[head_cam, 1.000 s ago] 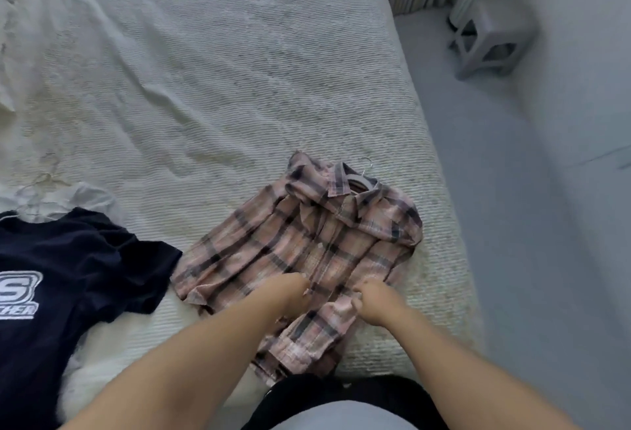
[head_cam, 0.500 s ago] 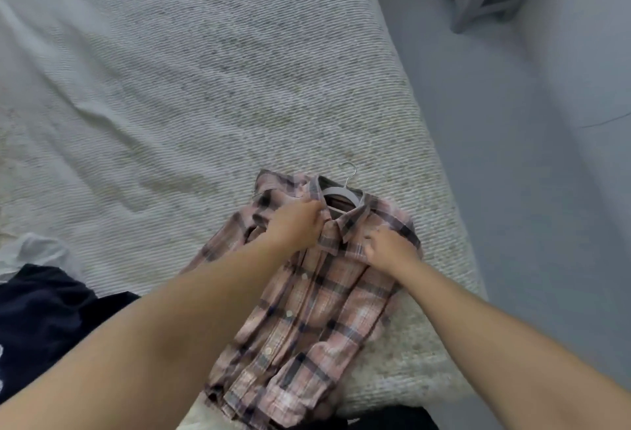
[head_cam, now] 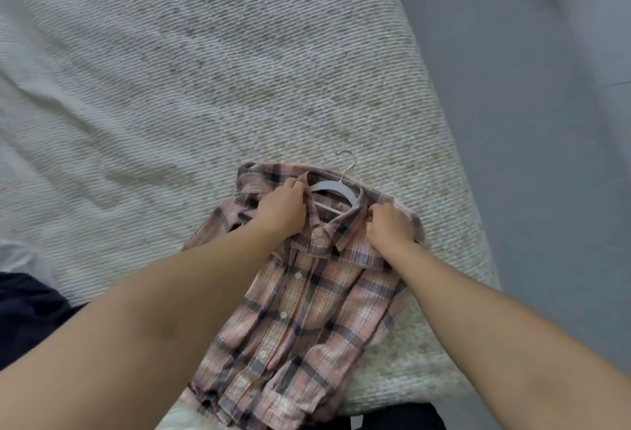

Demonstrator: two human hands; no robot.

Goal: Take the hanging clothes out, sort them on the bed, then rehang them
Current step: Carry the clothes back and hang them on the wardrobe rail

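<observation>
arms: bare, sleeveless to frame edge | hands: no gloves, no jewellery

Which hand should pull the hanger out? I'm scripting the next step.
Probably the left hand: its fingertips are beside the white hanger, while the right hand grips the plaid shirt collar farther away.

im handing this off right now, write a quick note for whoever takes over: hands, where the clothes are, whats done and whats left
Left hand grips the plaid shirt at the collar's left side; right hand grips the right side.
The shirt lies on the bed near its right edge, white hanger inside the neck.
A dark garment lies at the left edge.
Done: clothes are on the bed.
Left: sorting and rehanging.
</observation>
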